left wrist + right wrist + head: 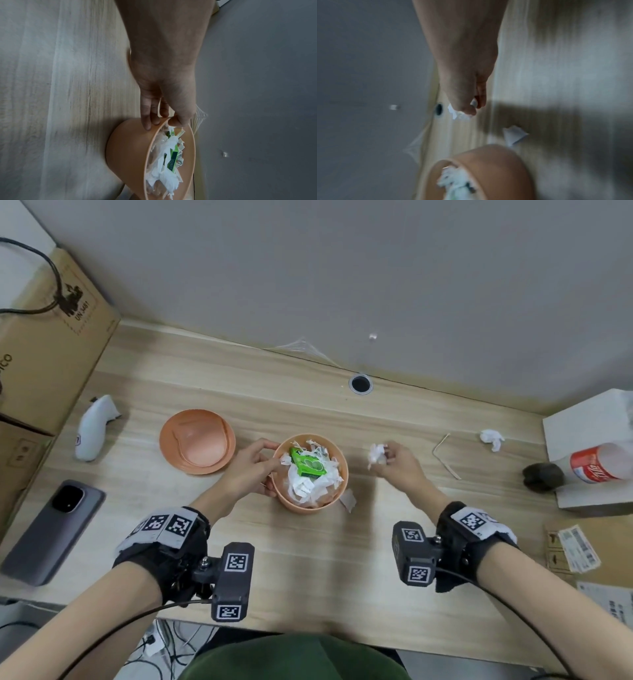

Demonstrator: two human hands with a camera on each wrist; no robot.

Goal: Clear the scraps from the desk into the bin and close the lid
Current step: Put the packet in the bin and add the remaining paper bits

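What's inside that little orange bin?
The round orange plastic bin holds crumpled white paper scraps with a green printed packet on top. Anything beneath that pile is covered.

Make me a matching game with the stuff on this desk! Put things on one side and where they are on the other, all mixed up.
Things:
1. crumpled white paper ball
2. round orange lid
3. green packet
4. orange bin's rim

Places:
a. inside the bin, on white scraps
b. gripped by the left hand
c. pinched by the right hand
d. flat on the wooden desk, left of the bin

Pairs: 1-c, 2-d, 3-a, 4-b
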